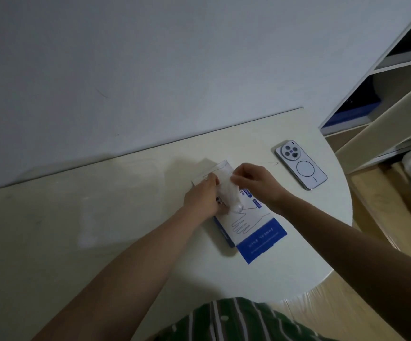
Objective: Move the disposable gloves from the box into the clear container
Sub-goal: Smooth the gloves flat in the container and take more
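A flat white and blue glove box [251,227] with a hand outline printed on it lies on the pale table [125,205]. A bunch of thin translucent disposable gloves [227,190] sticks up out of the box's far end. My left hand [203,196] rests on the box's left side, fingers pinching the gloves near the top. My right hand [256,180] pinches the same bunch from the right. I cannot make out a clear container for certain; a faint glassy shape sits at the table's left [101,217].
A white phone [300,164] lies face down at the table's right, near the rounded edge. A white shelf unit [384,94] stands beyond on the right. The wall runs along the table's far side. My striped shirt [236,321] shows at the bottom.
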`<state>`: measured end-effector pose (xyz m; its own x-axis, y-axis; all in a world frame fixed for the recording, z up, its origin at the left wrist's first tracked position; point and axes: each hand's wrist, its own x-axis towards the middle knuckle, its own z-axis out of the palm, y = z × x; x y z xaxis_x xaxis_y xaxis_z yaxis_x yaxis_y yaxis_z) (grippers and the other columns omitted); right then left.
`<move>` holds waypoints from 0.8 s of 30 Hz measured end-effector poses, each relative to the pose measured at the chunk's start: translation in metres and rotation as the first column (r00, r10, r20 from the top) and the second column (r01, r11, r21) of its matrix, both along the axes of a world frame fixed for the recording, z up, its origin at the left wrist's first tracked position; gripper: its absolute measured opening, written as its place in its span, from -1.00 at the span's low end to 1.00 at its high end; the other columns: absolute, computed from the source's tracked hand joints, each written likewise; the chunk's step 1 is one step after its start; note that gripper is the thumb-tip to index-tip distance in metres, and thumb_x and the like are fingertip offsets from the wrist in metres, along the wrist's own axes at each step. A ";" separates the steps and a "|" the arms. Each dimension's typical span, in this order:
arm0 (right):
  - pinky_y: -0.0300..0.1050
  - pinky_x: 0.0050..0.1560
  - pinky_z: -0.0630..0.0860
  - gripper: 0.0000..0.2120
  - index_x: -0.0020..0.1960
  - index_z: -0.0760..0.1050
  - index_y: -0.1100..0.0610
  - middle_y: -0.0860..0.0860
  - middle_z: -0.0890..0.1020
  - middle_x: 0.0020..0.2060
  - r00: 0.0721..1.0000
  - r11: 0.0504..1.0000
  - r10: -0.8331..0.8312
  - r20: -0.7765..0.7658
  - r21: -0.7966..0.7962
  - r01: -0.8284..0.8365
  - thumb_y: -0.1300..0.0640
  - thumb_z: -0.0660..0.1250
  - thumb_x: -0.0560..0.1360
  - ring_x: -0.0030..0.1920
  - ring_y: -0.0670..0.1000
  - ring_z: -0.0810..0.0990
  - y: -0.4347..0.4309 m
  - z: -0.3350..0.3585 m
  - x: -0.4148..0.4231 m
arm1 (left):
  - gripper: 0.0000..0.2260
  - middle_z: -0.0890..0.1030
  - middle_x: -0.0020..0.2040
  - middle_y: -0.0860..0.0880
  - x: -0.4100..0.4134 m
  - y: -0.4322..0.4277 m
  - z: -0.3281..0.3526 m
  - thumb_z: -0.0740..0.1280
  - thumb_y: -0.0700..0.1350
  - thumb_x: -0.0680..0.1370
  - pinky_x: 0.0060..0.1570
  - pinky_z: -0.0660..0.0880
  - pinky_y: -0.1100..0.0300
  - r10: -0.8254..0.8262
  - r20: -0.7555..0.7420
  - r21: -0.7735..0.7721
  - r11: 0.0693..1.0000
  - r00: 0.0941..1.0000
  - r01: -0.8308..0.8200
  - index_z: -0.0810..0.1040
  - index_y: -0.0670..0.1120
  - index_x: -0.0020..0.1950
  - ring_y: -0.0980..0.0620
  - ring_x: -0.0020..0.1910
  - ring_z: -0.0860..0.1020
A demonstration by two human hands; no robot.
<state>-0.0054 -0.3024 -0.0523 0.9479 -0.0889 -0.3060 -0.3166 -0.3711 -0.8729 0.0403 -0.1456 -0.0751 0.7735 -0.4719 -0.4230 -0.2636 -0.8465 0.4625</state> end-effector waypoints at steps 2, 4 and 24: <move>-0.02 0.03 0.59 -0.89 0.01 0.48 0.18 0.14 0.60 -0.07 0.996 0.991 -0.083 -0.009 0.102 0.084 0.13 0.30 0.57 -0.04 0.13 0.61 -0.006 0.002 -0.003 | -0.38 0.55 0.13 -0.02 0.000 -0.002 0.000 0.53 0.09 0.35 -0.14 0.42 0.11 -0.011 -0.002 0.025 1.000 1.000 0.012 0.30 -0.05 0.26 -0.06 0.04 0.57; -0.10 -0.05 0.60 -0.72 0.12 0.43 0.15 0.07 0.59 -0.03 0.993 0.995 -0.068 -0.095 0.060 0.074 0.01 0.37 0.52 -0.03 0.06 0.62 -0.010 -0.001 -0.006 | -0.38 0.55 0.13 -0.02 -0.001 -0.003 0.000 0.54 0.10 0.34 -0.15 0.41 0.11 -0.025 0.019 0.044 0.999 1.000 0.024 0.30 -0.05 0.24 -0.05 0.04 0.56; 0.08 0.11 0.50 -0.64 0.00 0.52 0.29 0.17 0.67 -0.17 0.992 0.931 -0.037 -0.117 0.356 0.076 0.12 0.01 0.64 -0.10 0.18 0.59 -0.017 0.031 -0.006 | -0.71 0.57 -0.11 -0.20 0.022 0.016 0.027 0.03 -0.12 0.59 -0.24 0.52 0.09 0.250 -0.708 -0.427 0.593 0.661 -0.682 0.53 -0.17 0.00 -0.09 -0.21 0.56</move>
